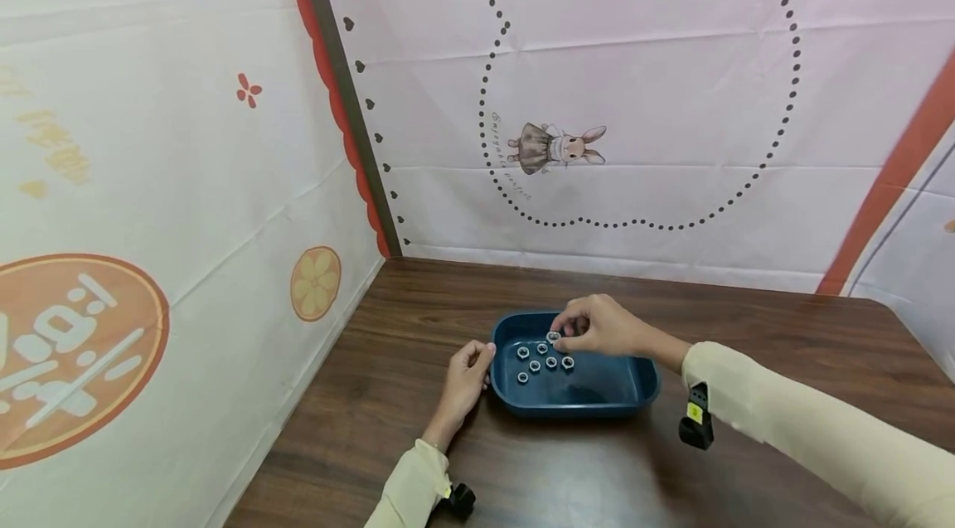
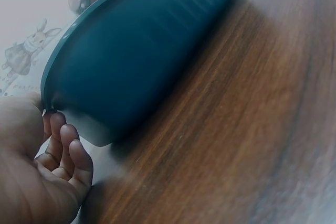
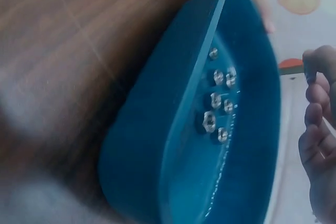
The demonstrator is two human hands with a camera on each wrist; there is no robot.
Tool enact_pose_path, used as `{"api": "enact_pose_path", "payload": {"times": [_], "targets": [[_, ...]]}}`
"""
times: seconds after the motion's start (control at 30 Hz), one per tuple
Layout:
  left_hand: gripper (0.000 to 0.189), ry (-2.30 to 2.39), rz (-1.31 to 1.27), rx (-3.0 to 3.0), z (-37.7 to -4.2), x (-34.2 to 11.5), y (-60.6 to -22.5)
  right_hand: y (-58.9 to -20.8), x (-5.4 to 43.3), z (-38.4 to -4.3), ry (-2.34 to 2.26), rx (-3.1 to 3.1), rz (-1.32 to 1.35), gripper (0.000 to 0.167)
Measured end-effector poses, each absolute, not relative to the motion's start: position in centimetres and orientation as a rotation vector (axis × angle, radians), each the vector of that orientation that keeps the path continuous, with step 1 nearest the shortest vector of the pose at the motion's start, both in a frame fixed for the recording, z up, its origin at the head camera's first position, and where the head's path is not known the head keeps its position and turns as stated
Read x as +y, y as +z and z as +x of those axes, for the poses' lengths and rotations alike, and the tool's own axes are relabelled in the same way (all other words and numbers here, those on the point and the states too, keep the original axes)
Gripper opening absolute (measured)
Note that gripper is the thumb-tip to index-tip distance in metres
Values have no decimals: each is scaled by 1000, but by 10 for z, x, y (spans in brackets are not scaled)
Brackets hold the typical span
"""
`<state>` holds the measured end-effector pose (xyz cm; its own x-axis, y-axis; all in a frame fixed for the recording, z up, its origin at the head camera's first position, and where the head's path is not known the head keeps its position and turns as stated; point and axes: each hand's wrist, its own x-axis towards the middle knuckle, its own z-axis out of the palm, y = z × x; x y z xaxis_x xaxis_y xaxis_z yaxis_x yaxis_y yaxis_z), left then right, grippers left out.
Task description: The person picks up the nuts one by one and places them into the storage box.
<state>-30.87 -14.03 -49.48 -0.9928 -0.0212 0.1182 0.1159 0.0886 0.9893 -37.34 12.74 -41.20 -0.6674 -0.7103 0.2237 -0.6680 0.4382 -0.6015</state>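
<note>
A dark blue rectangular tray stands on the table with several silver hex nuts lying in its left half. My left hand grips the tray's left end, thumb at the rim and fingers outside, as the left wrist view shows its curled fingers against the wall. Above the nuts, my right hand pinches a metal nut between thumb and fingertips. The left wrist view shows a bit of that metal above the rim. In the right wrist view, the right hand hovers over the tray, its nut hard to see.
The brown wooden table reaches back to a printed white cloth. Another cloth wall borders the table's left side. The right half of the tray shows bare floor. Dark wrist devices sit on both sleeves.
</note>
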Motion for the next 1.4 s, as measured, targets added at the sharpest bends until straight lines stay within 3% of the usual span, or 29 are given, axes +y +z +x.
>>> {"api": "enact_pose_path", "payload": {"times": [0.4,0.93,1.17,1.4], "targets": [[32,-2046,-112,-2215,-309,-140,-498,-441,108,-401,-850,2343,-1459,14],[33,-2017,-59,-2222,-327,-142,-529,-479,106,-389,-748,2421,-1531,13],[32,-2019,-64,-2235,-327,-139,-529,-465,113,-380,-809,2454,-1388,18],[34,-2028,-61,-2224,-327,-141,-529,-436,128,-359,-1011,2696,-1262,13]]}}
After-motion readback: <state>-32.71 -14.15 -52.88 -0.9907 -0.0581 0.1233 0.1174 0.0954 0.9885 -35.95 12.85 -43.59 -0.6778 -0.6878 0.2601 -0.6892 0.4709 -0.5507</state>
